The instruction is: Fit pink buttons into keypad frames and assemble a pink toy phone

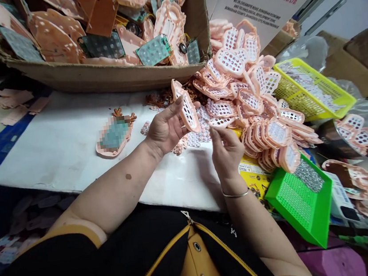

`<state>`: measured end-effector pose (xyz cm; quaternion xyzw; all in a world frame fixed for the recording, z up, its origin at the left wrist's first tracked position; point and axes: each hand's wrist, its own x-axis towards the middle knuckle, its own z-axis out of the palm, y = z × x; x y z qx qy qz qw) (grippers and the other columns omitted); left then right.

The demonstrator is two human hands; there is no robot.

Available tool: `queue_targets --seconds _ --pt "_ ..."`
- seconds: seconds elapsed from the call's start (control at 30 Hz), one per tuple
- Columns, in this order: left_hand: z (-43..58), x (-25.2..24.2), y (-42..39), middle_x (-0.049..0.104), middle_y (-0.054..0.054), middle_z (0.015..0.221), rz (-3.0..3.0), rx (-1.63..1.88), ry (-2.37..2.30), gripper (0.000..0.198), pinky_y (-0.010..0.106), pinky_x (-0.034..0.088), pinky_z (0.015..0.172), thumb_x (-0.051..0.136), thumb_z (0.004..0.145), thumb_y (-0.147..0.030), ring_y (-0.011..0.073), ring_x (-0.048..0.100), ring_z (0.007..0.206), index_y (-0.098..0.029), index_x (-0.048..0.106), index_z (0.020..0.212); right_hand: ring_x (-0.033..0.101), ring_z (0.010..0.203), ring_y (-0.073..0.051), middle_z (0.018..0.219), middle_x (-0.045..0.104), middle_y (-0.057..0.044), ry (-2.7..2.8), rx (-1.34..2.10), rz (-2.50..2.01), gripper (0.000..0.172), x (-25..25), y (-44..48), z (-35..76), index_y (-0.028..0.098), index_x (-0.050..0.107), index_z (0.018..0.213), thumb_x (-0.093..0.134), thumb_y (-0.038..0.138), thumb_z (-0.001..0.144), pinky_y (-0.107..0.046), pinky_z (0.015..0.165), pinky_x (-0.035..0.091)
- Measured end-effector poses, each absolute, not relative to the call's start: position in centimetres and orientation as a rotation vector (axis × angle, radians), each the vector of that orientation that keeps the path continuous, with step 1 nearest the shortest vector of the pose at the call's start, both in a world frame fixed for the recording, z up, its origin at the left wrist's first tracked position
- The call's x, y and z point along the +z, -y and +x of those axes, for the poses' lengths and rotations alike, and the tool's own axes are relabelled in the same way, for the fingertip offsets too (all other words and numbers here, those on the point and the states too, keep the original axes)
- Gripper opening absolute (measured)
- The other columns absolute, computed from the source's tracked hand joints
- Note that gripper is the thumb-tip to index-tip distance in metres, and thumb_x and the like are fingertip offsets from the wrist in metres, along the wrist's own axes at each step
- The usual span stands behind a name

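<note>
My left hand point(166, 129) grips a pink plastic shell point(186, 107) with rows of holes in its face, held tilted above the white work surface. To its right, my right hand point(227, 150) is closed in a pinch; whatever lies between the fingertips is too small to make out. Beneath and between both hands is a scatter of small pale button pieces point(193, 140). A pink shell with a green circuit board point(114, 135) and brown antler-shaped parts point(118, 112) lies to the left on the white surface.
A cardboard box point(109, 73) of shells and circuit boards stands at the back. Many perforated pink shells point(249, 98) are heaped on the right. Beyond them sits a yellow basket point(312, 91); nearer me, a green basket point(296, 205) holds small metal screws point(309, 176).
</note>
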<state>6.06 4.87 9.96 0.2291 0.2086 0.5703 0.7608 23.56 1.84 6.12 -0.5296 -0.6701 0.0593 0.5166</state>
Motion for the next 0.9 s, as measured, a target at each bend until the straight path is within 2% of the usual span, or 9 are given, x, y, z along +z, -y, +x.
queue_targets --seconds 0.17,0.37,0.5,0.6,0.7,0.77,0.9 --pt "6.3 9.5 -4.3 0.072 0.013 0.119 0.593 1.156 -0.358 0.05 0.049 0.051 0.1 0.07 0.077 -0.041 0.0336 0.062 0.123 -0.015 0.063 0.119 0.066 0.078 -0.016 0.084 0.073 -0.001 1.47 0.336 -1.113 0.011 9.3 -0.1 22.4 0.027 0.073 0.091 0.068 0.035 0.087 -0.037 0.078 0.055" --pt "6.5 9.0 -4.3 0.071 0.013 0.121 0.685 1.119 -0.35 0.053 0.05 0.053 0.099 0.077 0.069 -0.045 0.0357 0.062 0.123 -0.016 0.064 0.112 0.057 0.057 -0.009 0.068 0.066 0.003 1.127 0.998 -1.076 0.016 10.7 -0.5 22.3 0.023 0.073 0.08 0.077 0.039 0.076 -0.025 0.055 0.049" --pt "6.6 8.8 -4.4 0.072 0.012 0.119 0.718 1.118 -0.401 0.056 0.049 0.056 0.092 0.08 0.066 -0.047 0.0354 0.065 0.118 -0.019 0.064 0.111 0.058 0.057 -0.009 0.069 0.068 0.003 1.063 1.078 -1.087 0.018 10.0 -0.7 23.0 0.023 0.073 0.08 0.079 0.037 0.072 -0.023 0.052 0.048" --pt "6.6 8.7 -4.3 0.071 0.011 0.12 0.725 1.114 -0.418 0.056 0.046 0.058 0.087 0.081 0.066 -0.046 0.0341 0.067 0.114 -0.02 0.064 0.112 0.063 0.062 -0.011 0.076 0.072 0.001 1.16 0.912 -1.126 0.016 9.6 -0.3 23.1 0.024 0.073 0.085 0.075 0.038 0.078 -0.027 0.057 0.052" --pt "6.7 8.7 -4.2 0.07 0.011 0.123 0.722 1.112 -0.419 0.058 0.045 0.058 0.086 0.083 0.064 -0.045 0.0337 0.067 0.112 -0.02 0.064 0.113 0.069 0.077 -0.016 0.086 0.076 -0.002 1.435 0.49 -1.134 0.007 9.5 0.4 22.9 0.026 0.073 0.09 0.069 0.03 0.085 -0.035 0.073 0.058" --pt "6.7 8.6 -4.2 0.069 0.011 0.126 0.737 1.1 -0.408 0.06 0.044 0.058 0.086 0.084 0.063 -0.046 0.0336 0.067 0.113 -0.021 0.064 0.114 0.071 0.086 -0.018 0.093 0.077 -0.003 1.669 0.194 -1.073 0.011 9.6 0.7 22.7 0.027 0.073 0.094 0.066 0.021 0.088 -0.038 0.081 0.057" --pt "6.7 8.5 -4.3 0.068 0.011 0.128 0.793 1.086 -0.373 0.062 0.037 0.058 0.08 0.083 0.065 -0.047 0.0324 0.066 0.115 -0.021 0.063 0.118 0.072 0.086 -0.018 0.096 0.078 -0.004 1.923 -0.134 -0.946 0.021 9.6 0.9 22.4 0.027 0.071 0.101 0.061 0.012 0.089 -0.036 0.078 0.056"
